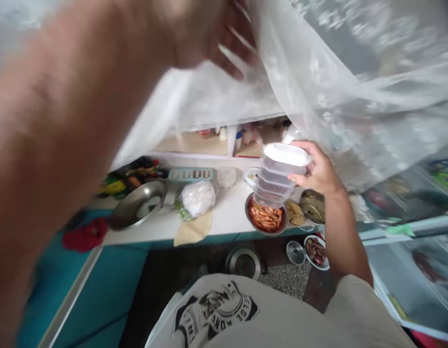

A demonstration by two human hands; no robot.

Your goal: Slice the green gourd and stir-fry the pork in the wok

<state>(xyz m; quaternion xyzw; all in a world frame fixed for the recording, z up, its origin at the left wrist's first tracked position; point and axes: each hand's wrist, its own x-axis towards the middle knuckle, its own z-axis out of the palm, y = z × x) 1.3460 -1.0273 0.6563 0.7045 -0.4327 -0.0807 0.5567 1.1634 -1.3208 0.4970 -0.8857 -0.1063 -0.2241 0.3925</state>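
Fingers of the right hand (318,171) wrap round a stack of clear tubs (278,176) with a white lid on top, and the hand holds the stack tight in the air, tipped a little, just above a bowl of orange shrimp (266,217). Up high, the left hand (224,36) is blurry and close to the camera; its fingers pinch a big see-through plastic sheet (336,82) and hold it up over the white counter (227,212). On the counter, left of the shrimp bowl, lie a bag with something white in it (197,198), a shiny metal bowl (137,204) and a pale green tray (190,174). Right of the shrimp sit some yellow chips (294,212) and a dark bowl (312,205), partly hidden by the right arm. A red cloth (85,234) lies at the left end, on the blue part. Down on the floor stand a metal pot (243,262), a small lid (295,252) and a dish of dark food (315,251).
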